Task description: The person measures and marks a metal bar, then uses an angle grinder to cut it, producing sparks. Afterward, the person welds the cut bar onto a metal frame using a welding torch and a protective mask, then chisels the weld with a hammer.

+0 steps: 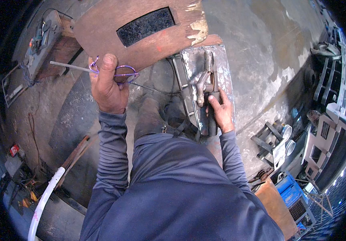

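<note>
My left hand point(110, 86) is raised, its fingers closed round a pair of purple wire-rimmed glasses point(128, 75). A thin grey rod point(69, 66) sticks out to the left of that hand; whether it belongs to the glasses I cannot tell. My right hand point(222, 112) grips the black handle of a tool with worn metal jaws point(208, 64), which looks like a welding electrode holder. This tool lies over a scuffed, paint-worn metal surface point(226, 60). Beyond my left hand is a brown wooden board point(100, 26) with a rectangular cutout and a chipped right end.
At the far left stands a rusty box-like bench point(54, 60) with clutter on top. A white curved tube point(46, 197) rises at lower left. On the right are a small dark metal frame point(267, 138), a blue crate-like unit point(293, 188) and vehicle parts point(321, 140). A cable crosses near my legs.
</note>
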{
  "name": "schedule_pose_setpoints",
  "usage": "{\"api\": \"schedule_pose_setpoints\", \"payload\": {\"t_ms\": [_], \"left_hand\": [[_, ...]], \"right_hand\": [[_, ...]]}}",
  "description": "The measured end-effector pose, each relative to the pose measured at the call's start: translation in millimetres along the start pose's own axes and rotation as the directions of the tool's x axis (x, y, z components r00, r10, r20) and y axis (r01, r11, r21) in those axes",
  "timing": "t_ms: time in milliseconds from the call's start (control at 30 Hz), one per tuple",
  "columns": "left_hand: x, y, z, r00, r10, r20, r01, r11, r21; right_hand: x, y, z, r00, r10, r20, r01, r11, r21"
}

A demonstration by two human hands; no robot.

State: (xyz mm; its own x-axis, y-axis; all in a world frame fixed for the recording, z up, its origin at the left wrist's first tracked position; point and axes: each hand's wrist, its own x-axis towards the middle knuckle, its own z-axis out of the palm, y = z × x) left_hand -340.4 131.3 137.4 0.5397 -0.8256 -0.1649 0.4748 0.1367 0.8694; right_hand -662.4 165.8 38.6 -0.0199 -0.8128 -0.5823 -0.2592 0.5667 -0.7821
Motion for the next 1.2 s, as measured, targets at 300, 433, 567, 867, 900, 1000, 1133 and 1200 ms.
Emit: {"api": "schedule_pose_setpoints", "payload": {"t_ms": [300,433,567,867,900,1000,1133,1200], "left_hand": [[3.1,-5.9,-9.5,0.998,0.007,0.061,-0.004,0.999,-0.046],[2.9,-8.0,-13.6,0.997,0.032,0.065,-0.033,0.999,0.020],[2.4,-6.8,-7.0,0.999,0.027,0.041,-0.026,0.999,-0.020],[0.3,-6.9,-11.1,0.993,0.059,0.099,-0.073,0.987,0.145],[-0.4,-7.5,-10.7,0.993,0.062,0.103,-0.078,0.985,0.154],[-2.2,-6.5,-9.1,0.990,0.074,0.121,-0.094,0.981,0.170],[-3.9,-6.7,-8.3,0.985,0.072,0.159,-0.104,0.974,0.200],[-6.1,-6.4,-6.6,0.981,0.052,0.189,-0.090,0.975,0.204]], "right_hand": [[3.2,2.6,-1.5,1.000,0.003,-0.017,-0.003,0.999,-0.054],[2.9,2.1,-1.4,1.000,0.007,-0.011,-0.007,0.998,-0.060],[2.9,2.2,-1.6,1.000,0.021,-0.004,-0.021,0.999,-0.049],[2.2,-2.8,2.0,0.999,0.034,-0.001,-0.034,0.999,-0.025],[2.4,-3.4,2.4,0.999,0.036,0.000,-0.036,0.999,-0.024],[2.0,-6.7,3.1,0.999,0.042,-0.009,-0.042,0.998,-0.051],[1.1,-11.3,5.2,1.000,0.030,-0.007,-0.030,0.999,-0.040],[1.6,-10.1,4.9,1.000,0.020,-0.006,-0.020,0.999,-0.039]]}}
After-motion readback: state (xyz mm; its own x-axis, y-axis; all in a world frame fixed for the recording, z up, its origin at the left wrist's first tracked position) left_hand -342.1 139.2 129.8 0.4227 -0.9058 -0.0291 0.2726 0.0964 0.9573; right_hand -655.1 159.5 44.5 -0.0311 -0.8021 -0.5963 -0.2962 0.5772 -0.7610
